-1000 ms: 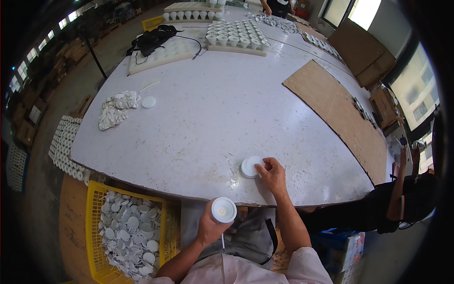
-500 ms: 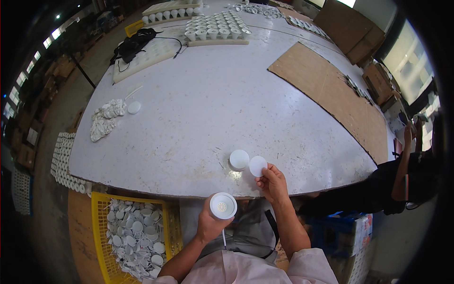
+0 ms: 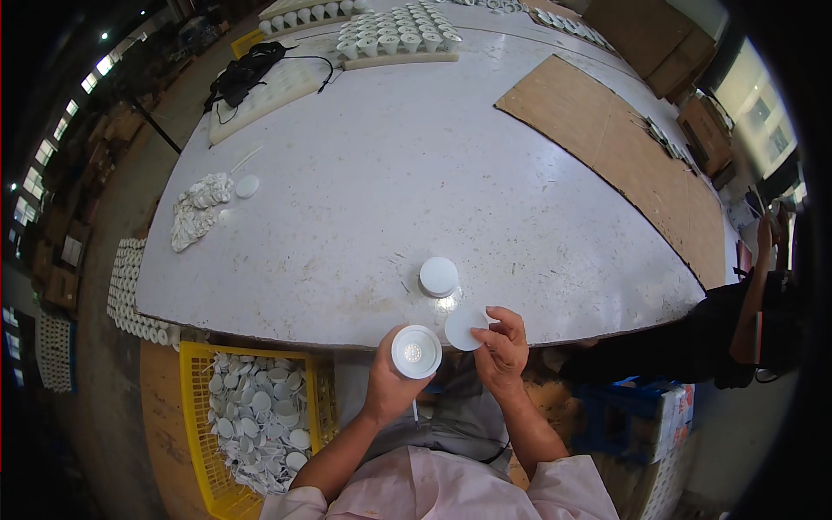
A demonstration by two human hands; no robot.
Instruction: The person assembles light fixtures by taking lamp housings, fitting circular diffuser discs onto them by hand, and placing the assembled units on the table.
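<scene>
My left hand (image 3: 389,378) is wrapped round a white round lamp housing (image 3: 417,352), its open face up, with small LED dots showing inside the cup. Between thumb and fingers of my right hand (image 3: 502,351) is a thin white disc cover (image 3: 465,329), held at its right edge. The disc is beside the housing, a small gap apart, above the table's front edge. Just beyond the disc, a short stack of white discs (image 3: 438,276) stands on the table (image 3: 347,199).
A yellow basket (image 3: 196,425) full of white round pieces stands at lower left. A crumpled white cloth (image 3: 195,212) and a single disc (image 3: 247,186) lie on the left. Farther back are lamp cups (image 3: 399,39) in a tray and black cable (image 3: 243,78). Cardboard (image 3: 615,156) covers the right; another person (image 3: 685,334) is there.
My right hand has drawn the disc from beside the stack toward me, closer to the housing. My left hand has risen slightly with the housing. The view has shifted a little.
</scene>
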